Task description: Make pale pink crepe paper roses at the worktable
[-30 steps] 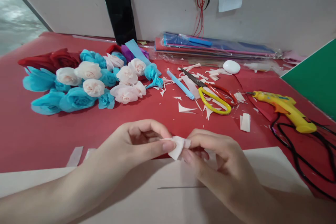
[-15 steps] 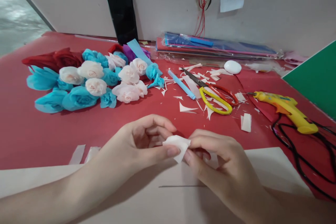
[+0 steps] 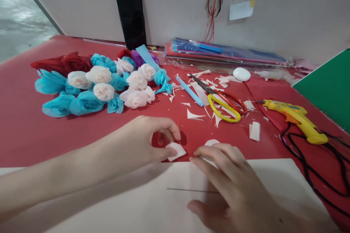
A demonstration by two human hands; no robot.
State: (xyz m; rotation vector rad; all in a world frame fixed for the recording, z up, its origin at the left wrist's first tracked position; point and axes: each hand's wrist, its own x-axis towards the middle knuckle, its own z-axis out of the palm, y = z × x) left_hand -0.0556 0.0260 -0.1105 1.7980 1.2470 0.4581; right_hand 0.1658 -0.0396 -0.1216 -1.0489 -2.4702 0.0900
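A small pale paper petal (image 3: 176,151) lies under the thumb of my left hand (image 3: 157,140), at the far edge of the white sheet (image 3: 123,198); the hand's other fingers curve above it. My right hand (image 3: 228,178) has its fingers spread over the sheet, thumb apart. Another pale piece (image 3: 212,142) shows just behind its fingers, partly covered by them. A thin dark wire (image 3: 191,190) rests on the sheet, its right end hidden by my right hand.
Blue, red and pale paper flowers (image 3: 87,102) lie at the left. Scissors (image 3: 222,107) sit among paper scraps behind my hands. A yellow glue gun (image 3: 303,118) with a black cord is at the right. A phone (image 3: 131,16) leans on the wall.
My right hand has let go of the pale petal and opened, moving down. My left hand has shifted slightly left with the petal. The view has tilted a little.
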